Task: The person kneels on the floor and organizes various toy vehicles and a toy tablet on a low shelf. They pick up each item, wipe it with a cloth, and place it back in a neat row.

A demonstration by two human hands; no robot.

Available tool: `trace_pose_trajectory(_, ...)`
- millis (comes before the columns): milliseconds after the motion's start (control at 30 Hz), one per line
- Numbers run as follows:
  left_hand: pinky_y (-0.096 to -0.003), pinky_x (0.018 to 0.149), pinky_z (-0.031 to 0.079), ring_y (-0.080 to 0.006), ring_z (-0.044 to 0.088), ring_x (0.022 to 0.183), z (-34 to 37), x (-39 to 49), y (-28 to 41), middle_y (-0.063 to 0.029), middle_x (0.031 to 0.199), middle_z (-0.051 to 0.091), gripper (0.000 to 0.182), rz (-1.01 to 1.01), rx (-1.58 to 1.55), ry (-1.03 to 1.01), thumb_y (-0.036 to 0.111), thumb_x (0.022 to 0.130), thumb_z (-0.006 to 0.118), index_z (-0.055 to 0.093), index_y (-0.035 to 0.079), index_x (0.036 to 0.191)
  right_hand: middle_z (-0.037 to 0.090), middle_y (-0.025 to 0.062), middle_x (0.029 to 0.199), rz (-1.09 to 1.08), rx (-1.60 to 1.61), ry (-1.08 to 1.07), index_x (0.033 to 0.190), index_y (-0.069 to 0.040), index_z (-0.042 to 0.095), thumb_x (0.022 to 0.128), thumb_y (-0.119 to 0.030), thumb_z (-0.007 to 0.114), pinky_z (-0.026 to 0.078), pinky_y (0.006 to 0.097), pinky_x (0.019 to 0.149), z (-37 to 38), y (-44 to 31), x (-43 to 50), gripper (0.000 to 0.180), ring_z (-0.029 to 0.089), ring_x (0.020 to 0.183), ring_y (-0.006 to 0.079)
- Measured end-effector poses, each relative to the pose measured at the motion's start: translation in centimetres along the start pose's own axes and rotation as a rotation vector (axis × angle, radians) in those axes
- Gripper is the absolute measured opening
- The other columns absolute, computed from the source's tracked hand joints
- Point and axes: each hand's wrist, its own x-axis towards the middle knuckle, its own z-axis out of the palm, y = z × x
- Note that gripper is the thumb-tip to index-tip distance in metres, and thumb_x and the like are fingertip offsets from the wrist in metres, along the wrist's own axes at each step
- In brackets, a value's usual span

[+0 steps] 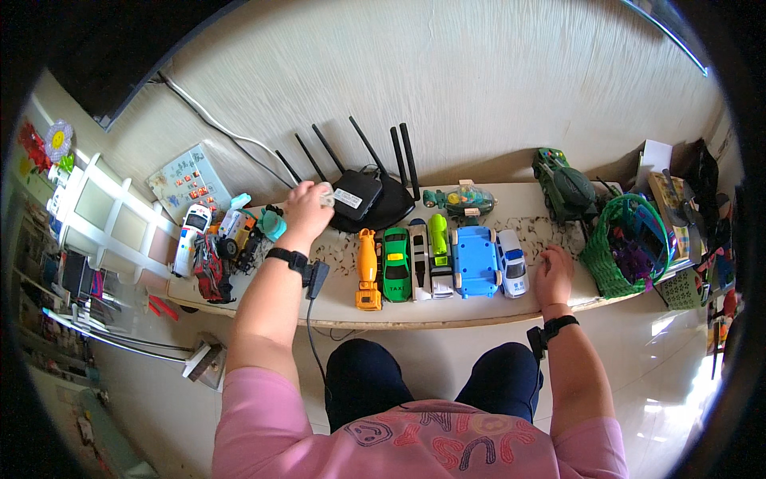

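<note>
My left hand point(308, 206) is closed on a pale crumpled cloth or tissue point(326, 195), just left of a black router point(383, 209) with several antennas. My right hand point(555, 269) rests on the white bench top, right of a white toy police car point(513, 263), its fingers loosely curled; I cannot tell whether it holds anything. Between my hands stands a row of toys: an orange mixer truck point(368, 269), a green toy taxi point(396, 263), a white toy vehicle point(420, 263), a toy truck with a lime-green part point(440, 251) and an upturned blue toy car point(476, 260).
Toy vehicles point(212, 263) crowd the left end, near a digital clock panel point(190, 179). Behind the row lies a clear-bodied toy point(470, 199). At right are a dark green military toy point(565, 185) and a full green basket point(598, 263). Dark specks dot the bench.
</note>
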Motion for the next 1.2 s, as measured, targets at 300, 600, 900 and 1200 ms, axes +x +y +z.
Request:
trace_pose_trajectory(300, -0.0423, 0.089, 0.051, -0.0372, 0.063, 0.103, 0.3, 1.8, 1.1, -0.0186, 0.108, 0.066, 0.029, -0.241, -0.300, -0.062, 0.003, 0.077, 0.066, 0.068, 0.005, 0.105, 0.063, 0.0135, 0.118, 0.025, -0.004, -0.017, 0.094, -0.006, 0.067, 0.080, -0.004, 0.059, 0.044, 0.0441, 0.098, -0.2, -0.1, 0.1, 0.016, 0.054, 0.114, 0.0341)
trace_pose_trajectory(600, -0.0356, 0.093, 0.049, -0.0265, 0.061, 0.109, -0.3, 5.0, 8.7, -0.0111, 0.114, 0.064, 0.045, 0.458, -0.432, -0.566, 0.002, 0.074, 0.068, 0.067, 0.008, 0.118, 0.063, 0.0136, 0.118, -0.007, -0.016, 0.001, 0.096, -0.006, 0.066, 0.079, -0.002, 0.058, 0.043, 0.0443, 0.099, -0.3, -0.2, 0.1, 0.018, 0.055, 0.113, 0.0350)
trace_pose_trajectory(900, -0.0437, 0.091, 0.049, -0.0292, 0.056, 0.110, 0.0, 5.3, 7.1, -0.0056, 0.111, 0.063, 0.018, 0.471, 0.255, -0.166, 0.009, 0.078, 0.064, 0.072, 0.011, 0.094, 0.063, 0.0137, 0.115, -0.022, 0.006, 0.020, 0.093, -0.005, 0.065, 0.077, -0.001, 0.059, 0.044, 0.0426, 0.097, -0.1, 0.1, 0.1, 0.017, 0.056, 0.111, 0.0354)
trace_pose_trajectory(1200, -0.0425, 0.100, 0.045, -0.0317, 0.053, 0.118, 2.2, 5.6, 8.9, -0.0107, 0.121, 0.062, 0.028, 0.488, 0.307, -0.235, 0.010, 0.080, 0.061, 0.070, 0.008, 0.107, 0.063, 0.0125, 0.117, -0.005, -0.004, 0.005, 0.094, -0.006, 0.065, 0.077, -0.001, 0.060, 0.043, 0.0438, 0.099, -0.3, -0.3, 0.1, 0.018, 0.055, 0.113, 0.0345)
